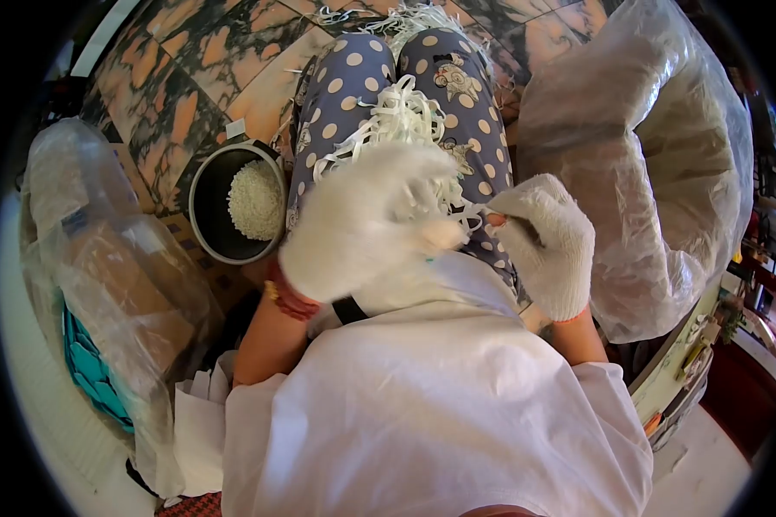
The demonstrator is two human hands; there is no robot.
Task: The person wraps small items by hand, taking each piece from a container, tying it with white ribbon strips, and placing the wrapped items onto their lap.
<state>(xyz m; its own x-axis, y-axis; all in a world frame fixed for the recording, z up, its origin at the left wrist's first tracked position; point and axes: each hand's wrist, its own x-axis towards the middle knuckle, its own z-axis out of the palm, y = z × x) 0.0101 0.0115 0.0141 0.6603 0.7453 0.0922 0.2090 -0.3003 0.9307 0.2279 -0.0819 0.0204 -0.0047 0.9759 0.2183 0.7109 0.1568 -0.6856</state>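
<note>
A tangle of narrow white straps (401, 116) lies on my lap, over grey polka-dot trousers (341, 90). My left hand (362, 224), in a white knitted glove, is over the near end of the pile. It is smeared by motion, so I cannot tell whether its fingers grip anything. To the right, my right hand (547, 246) wears a similar glove with bare fingertips showing. Its thumb and fingers are pinched together at the end of a looped white strap (472, 214). The two hands are apart.
Left of my legs stands a dark round pot (200, 207) holding small white pieces (257, 200). A large translucent plastic bag (595, 129) stands open on the right. Another clear bag (138, 267) and teal pieces (90, 366) are at the left. More straps (414, 19) lie beyond my knees.
</note>
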